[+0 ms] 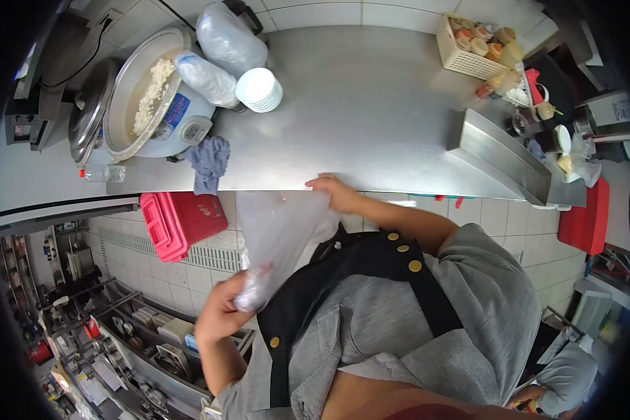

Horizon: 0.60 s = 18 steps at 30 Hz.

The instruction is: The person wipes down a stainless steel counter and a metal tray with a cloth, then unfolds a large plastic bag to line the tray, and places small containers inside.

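Note:
A clear plastic bag [276, 227] hangs between my hands, just in front of the counter's front edge. My left hand [222, 306] is closed around its bunched lower end, low and to the left by my apron. Up at the counter edge, my right hand [336, 194] grips the bag's upper right side, its fingertips over the metal. The bag looks limp, and part of it lies against my black apron [329, 269].
On the steel counter [357, 98] are a rice tub [122, 133], stacked white bowls [259, 89], wrapped containers [231, 38], a blue-grey cloth [208, 162], a bottle basket [469, 59] and a metal tray [504, 157]. A red bin [182, 224] stands below. Another person [567, 374] is at lower right.

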Motion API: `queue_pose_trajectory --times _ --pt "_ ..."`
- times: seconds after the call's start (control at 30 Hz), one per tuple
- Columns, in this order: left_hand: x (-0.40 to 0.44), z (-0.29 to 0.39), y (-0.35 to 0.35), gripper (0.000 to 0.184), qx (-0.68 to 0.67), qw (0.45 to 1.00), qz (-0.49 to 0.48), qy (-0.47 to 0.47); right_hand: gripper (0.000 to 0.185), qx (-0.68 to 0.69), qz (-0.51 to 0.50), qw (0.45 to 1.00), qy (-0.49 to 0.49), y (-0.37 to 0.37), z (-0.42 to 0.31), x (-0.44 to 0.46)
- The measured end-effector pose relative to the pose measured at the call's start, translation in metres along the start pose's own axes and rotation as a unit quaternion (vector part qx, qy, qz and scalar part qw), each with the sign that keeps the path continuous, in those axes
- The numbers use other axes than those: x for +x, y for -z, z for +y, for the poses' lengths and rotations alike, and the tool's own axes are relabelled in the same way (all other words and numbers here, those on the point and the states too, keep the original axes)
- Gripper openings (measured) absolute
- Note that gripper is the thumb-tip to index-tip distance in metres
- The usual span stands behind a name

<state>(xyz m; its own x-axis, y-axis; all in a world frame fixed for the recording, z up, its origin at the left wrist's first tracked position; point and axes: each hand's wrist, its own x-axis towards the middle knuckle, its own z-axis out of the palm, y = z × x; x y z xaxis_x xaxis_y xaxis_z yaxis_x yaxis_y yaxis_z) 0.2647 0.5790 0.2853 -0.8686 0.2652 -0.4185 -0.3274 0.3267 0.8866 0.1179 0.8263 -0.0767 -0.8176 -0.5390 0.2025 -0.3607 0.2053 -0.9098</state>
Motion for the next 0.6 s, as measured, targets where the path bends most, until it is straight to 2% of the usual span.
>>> queue_pose_trajectory --times 0.03,0.07,0.1,0.13,0.17,0.2,0.23,0.27,0.3,0.33,0.37,0.4,0.43,0.47,0.5,0.53,0.57,0.6 --pt "-0.001 0.016 -0.005 0.063 0.038 0.998 -0.038 0.028 0.018 0.153 -0.064 0.970 -0.176 0.067 -0.052 0.007" --pt "0.001 0.044 -0.015 0.061 0.154 0.986 0.010 0.060 0.012 0.321 -0.016 0.920 -0.227 0.112 -0.074 0.010" --pt "0.004 0.064 -0.025 0.060 0.267 0.958 0.058 0.092 0.016 0.337 -0.019 0.918 -0.210 0.159 -0.098 0.007" --pt "0.008 0.065 -0.031 0.056 0.401 0.899 0.106 0.139 0.021 0.353 -0.024 0.915 -0.193 0.204 -0.123 -0.001" --pt "0.010 0.062 -0.033 0.052 0.524 0.818 0.151 0.184 0.031 0.293 -0.058 0.943 -0.149 0.245 -0.153 -0.013" --pt "0.009 0.044 -0.021 0.046 0.550 0.806 0.206 0.074 0.040 0.232 -0.093 0.963 -0.104 0.278 -0.178 -0.025" --pt "0.008 0.031 -0.014 0.041 0.570 0.779 0.259 -0.036 0.042 0.029 -0.041 0.997 -0.065 0.298 -0.196 -0.038" --pt "0.020 0.058 -0.039 0.018 0.433 0.824 0.341 -0.134 0.044 -0.171 0.014 0.985 -0.020 0.310 -0.205 -0.052" --pt "0.014 0.061 -0.055 0.018 0.436 0.822 0.344 -0.128 0.043 -0.249 0.071 0.966 -0.014 0.320 -0.199 -0.069" --pt "0.003 0.061 -0.070 0.019 0.311 0.890 0.296 -0.156 0.042 -0.324 0.125 0.938 -0.010 0.330 -0.190 -0.089" --pt "-0.007 0.060 -0.082 0.022 0.175 0.936 0.246 -0.181 0.040 -0.375 0.208 0.901 0.064 0.344 -0.182 -0.110" --pt "-0.014 0.056 -0.093 0.031 0.115 0.965 0.151 -0.183 0.038 -0.422 0.290 0.848 0.138 0.359 -0.176 -0.129" --pt "-0.014 0.087 -0.104 0.031 0.181 0.971 0.021 -0.155 0.039 -0.382 0.400 0.815 0.172 0.372 -0.182 -0.143" --pt "-0.009 0.096 -0.123 0.033 0.269 0.958 0.042 -0.092 0.039 -0.335 0.504 0.770 0.201 0.383 -0.190 -0.159" --pt "-0.009 0.098 -0.147 0.037 0.346 0.936 0.056 -0.015 0.039 -0.334 0.488 0.782 0.197 0.388 -0.185 -0.190" --pt "-0.006 0.089 -0.149 0.037 0.342 0.938 0.057 -0.010 0.041 -0.179 0.442 0.877 0.055 0.384 -0.175 -0.216" --pt "-0.003 0.070 -0.144 0.041 0.393 0.911 0.124 -0.016 0.044 -0.016 0.372 0.924 -0.090 0.382 -0.170 -0.231" --pt "0.000 0.055 -0.136 0.045 0.444 0.876 0.187 -0.021 0.044 -0.015 0.368 0.925 -0.092 0.381 -0.177 -0.233"
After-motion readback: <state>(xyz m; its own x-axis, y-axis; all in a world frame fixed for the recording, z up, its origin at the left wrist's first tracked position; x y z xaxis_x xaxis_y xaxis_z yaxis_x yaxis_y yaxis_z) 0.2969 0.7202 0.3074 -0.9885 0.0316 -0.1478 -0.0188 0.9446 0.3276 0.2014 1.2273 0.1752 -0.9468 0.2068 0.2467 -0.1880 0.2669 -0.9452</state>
